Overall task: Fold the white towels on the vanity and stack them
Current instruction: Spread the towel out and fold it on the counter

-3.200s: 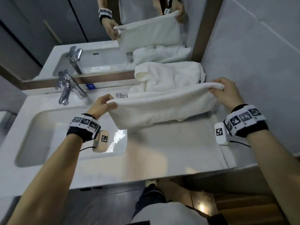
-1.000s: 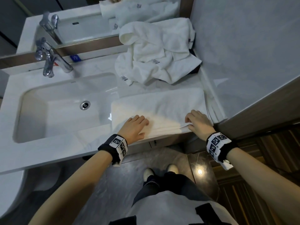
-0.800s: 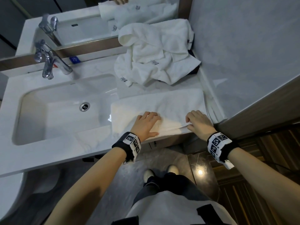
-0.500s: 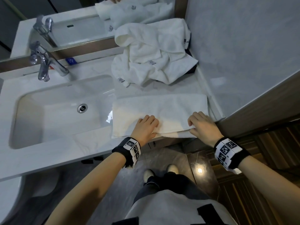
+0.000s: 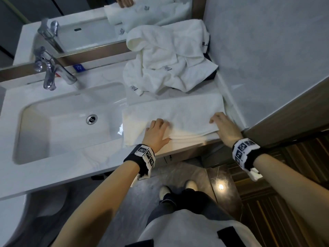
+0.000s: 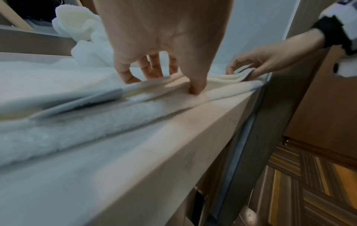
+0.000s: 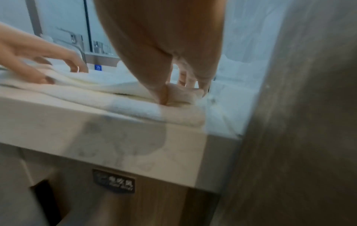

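Towel [image 5: 173,114], half-folded, lies flat along the vanity [image 5: 62,168] front edge under both hands, left hand [image 5: 156,133] and right hand [image 5: 225,128] each pinching its upper near layers, which should probably lift together and level, away from the crumpled towels [image 5: 167,57] beyond the fingertips.

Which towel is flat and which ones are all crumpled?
The folded towel at the vanity's front edge, under both hands, lies flat. The towel pile behind it, by the mirror, is crumpled.
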Demonstrator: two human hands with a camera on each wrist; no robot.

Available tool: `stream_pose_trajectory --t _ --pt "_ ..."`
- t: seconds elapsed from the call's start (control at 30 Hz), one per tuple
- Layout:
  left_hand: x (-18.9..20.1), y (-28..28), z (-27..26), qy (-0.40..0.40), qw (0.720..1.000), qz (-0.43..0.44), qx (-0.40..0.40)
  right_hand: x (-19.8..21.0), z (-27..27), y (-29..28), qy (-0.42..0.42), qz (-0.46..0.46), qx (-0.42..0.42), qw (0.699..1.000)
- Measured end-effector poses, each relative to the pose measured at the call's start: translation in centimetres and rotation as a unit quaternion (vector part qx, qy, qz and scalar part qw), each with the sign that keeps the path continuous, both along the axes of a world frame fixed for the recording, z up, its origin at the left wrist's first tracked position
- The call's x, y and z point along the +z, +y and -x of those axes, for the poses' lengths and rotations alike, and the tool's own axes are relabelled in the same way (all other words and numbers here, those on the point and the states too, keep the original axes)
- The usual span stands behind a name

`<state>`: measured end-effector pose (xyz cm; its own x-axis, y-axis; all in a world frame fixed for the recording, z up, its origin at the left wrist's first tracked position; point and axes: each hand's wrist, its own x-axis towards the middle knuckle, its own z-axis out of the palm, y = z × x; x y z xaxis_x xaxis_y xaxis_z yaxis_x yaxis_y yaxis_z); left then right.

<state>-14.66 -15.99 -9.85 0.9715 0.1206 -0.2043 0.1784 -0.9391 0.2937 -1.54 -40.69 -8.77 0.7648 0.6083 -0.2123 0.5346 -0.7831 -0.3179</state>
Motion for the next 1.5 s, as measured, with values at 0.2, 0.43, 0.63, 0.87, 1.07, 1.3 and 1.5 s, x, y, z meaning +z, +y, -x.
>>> stream_pose_trajectory --t 0.2,0.43,0.63,0.87,1.07,1.3,1.5 --pt "1.0 -1.8 -2.4 0.010 0.999 -0.010 0.033 1.1 -3.7 3.4 -0.022 0.018 -0.001 1.000" --pt "0.7 -2.6 -3.5 0.042 0.999 -0.030 0.002 1.9 -3.9 1.1 -0.104 0.038 -0.025 0.994" --pt "1.1 -2.7 -3.9 0.033 0.999 -0.041 0.000 2.3 -2.8 0.4 -0.113 0.052 -0.041 0.991" --pt "1.0 -2.6 -3.4 0.036 0.999 -0.009 0.018 2.5 -1.4 -0.2 -0.142 0.018 -0.070 0.987" --pt "1.2 -2.2 -3.2 0.028 1.000 0.004 -0.011 0.1 -0.4 -0.7 -0.041 0.099 -0.072 0.992" --pt "1.1 -0.1 -2.0 0.029 0.997 0.016 -0.071 -0.6 1.5 -0.7 -0.100 0.050 -0.073 0.991" --pt "0.5 -0.5 -1.1 0.014 0.997 -0.020 -0.075 -1.2 2.0 -0.6 -0.092 0.028 -0.083 0.992"
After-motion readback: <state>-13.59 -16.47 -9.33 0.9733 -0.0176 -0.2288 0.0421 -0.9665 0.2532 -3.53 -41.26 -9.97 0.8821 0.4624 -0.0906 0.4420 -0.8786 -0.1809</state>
